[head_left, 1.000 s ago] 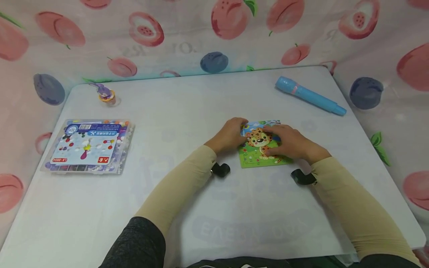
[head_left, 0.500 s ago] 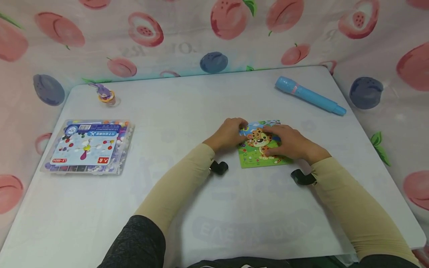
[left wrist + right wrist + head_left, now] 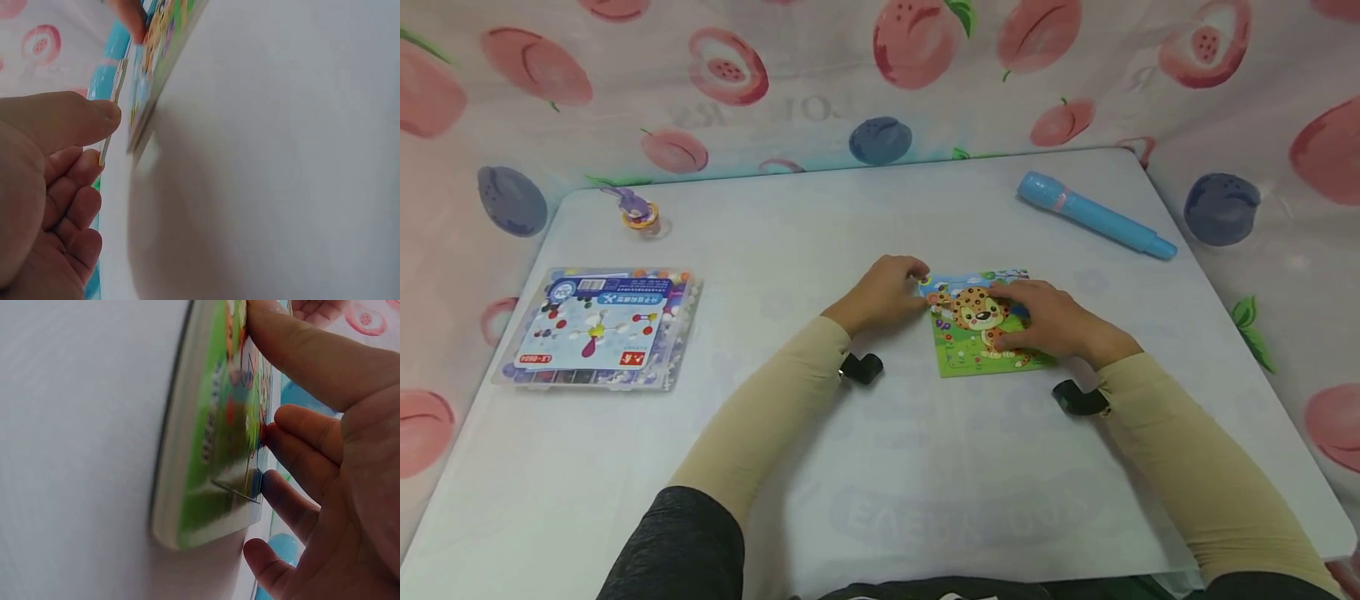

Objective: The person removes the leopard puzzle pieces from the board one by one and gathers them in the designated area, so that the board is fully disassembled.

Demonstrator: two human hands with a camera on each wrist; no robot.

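A jigsaw puzzle (image 3: 981,354) with a cartoon leopard cub on green grass lies flat on the white table. My left hand (image 3: 883,292), at its upper left corner, pinches a thin flat puzzle piece (image 3: 119,81) between thumb and fingers. In the left wrist view a gap parts this piece from the thicker puzzle board (image 3: 150,94). My right hand (image 3: 1052,321) rests on the puzzle's right side, fingers spread and fingertips touching its face. Dark cut lines show on the puzzle (image 3: 206,487) in the right wrist view. The right hand covers part of the picture.
A clear plastic case (image 3: 595,329) of small colored parts sits at the left. Behind it stands a small purple figurine (image 3: 636,208) with a yellow ring. A blue tube-shaped object (image 3: 1093,215) lies at the back right. A fruit-print cloth (image 3: 805,75) hangs behind the table.
My left hand has moved left, drawing the piece away from the puzzle's upper left corner. The right hand has stayed on the puzzle.
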